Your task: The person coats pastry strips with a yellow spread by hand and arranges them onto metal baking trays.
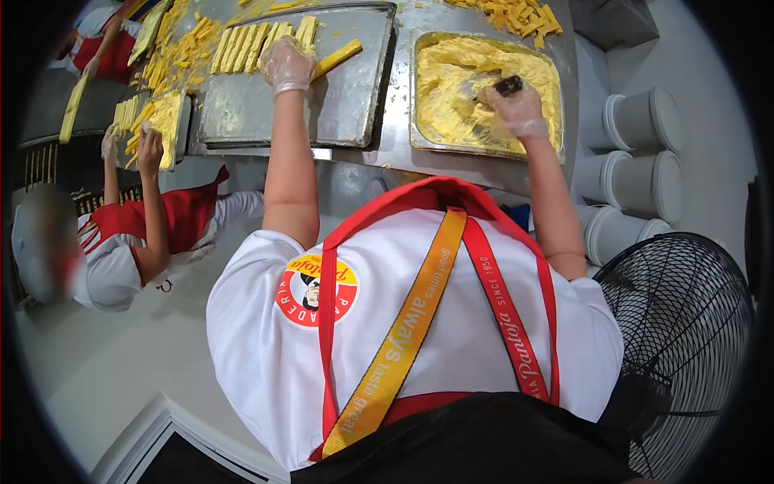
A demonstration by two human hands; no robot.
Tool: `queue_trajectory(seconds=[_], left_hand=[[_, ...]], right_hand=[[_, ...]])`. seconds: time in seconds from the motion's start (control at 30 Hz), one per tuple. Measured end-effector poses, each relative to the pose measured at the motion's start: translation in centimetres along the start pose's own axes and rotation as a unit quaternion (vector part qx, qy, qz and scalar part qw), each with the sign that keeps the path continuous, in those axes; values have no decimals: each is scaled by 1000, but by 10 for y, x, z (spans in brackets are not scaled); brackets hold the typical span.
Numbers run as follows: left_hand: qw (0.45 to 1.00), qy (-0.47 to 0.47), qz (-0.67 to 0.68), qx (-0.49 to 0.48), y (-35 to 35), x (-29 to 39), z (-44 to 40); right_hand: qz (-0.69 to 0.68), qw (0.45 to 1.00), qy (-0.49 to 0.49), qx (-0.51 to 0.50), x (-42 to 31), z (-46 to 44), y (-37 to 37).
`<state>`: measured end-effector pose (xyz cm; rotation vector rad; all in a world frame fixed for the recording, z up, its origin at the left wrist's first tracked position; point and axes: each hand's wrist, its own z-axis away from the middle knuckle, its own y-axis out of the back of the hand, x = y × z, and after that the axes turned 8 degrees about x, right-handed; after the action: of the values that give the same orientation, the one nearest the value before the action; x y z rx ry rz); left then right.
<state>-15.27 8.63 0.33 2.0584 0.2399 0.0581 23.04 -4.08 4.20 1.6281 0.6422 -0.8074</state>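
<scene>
My left hand (pixel 289 64), in a clear glove, is closed on a yellow stick (pixel 338 58) that sticks out to its right. It is above a metal tray (pixel 258 113), where several coated sticks (pixel 240 48) lie side by side at the far left. My right hand (pixel 520 109), also gloved, is closed round the dark handle (pixel 509 85) of a tool over a rectangular pan (pixel 414 105) of yellow spread (pixel 451 81). The tool's lower part is blurred or hidden in the spread.
Loose yellow sticks (pixel 516 18) lie at the table's far edge, with more pieces (pixel 181 50) at the left. A co-worker (pixel 153 226) handles sticks at a smaller tray on the left. White buckets (pixel 645 121) and a black fan (pixel 677 347) stand at the right.
</scene>
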Motion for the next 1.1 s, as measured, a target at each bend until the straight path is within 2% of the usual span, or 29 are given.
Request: queue_trajectory(seconds=[0.1,0.2,0.3,0.4,0.5,0.6,0.7,0.77,0.8,0.9,1.0,1.1], left_hand=[[990,-91,54,-90,18,5,3],[985,-138,71,-82,-16,-8,8],[982,-154,103,-40,-39,-22,7],[977,-185,99,-44,-56,-34,9],[979,-158,79,-100,-17,-18,11],[973,-205,-18,-106,4,-5,20],[969,-222,-3,-106,20,6,30],[972,-226,46,-44,16,6,39],[971,-229,73,-11,6,2,43],[970,-200,131,32,-2,-10,50],[980,-156,125,1,-1,-18,56],[984,-149,96,1,0,-17,58]], right_hand=[[286,955,-36,71,83,-53,5],[194,951,48,235,67,-57,10],[81,953,231,178,26,-34,-17],[86,995,58,8,47,-40,-17],[244,954,-123,122,100,-83,0],[240,958,24,158,49,-63,14],[184,968,171,-7,38,-40,1],[27,996,28,-75,48,-43,3],[-53,992,-43,-105,55,-46,6],[74,981,-153,88,67,-68,40],[236,956,28,169,59,-60,40],[97,969,223,38,48,-40,25]])
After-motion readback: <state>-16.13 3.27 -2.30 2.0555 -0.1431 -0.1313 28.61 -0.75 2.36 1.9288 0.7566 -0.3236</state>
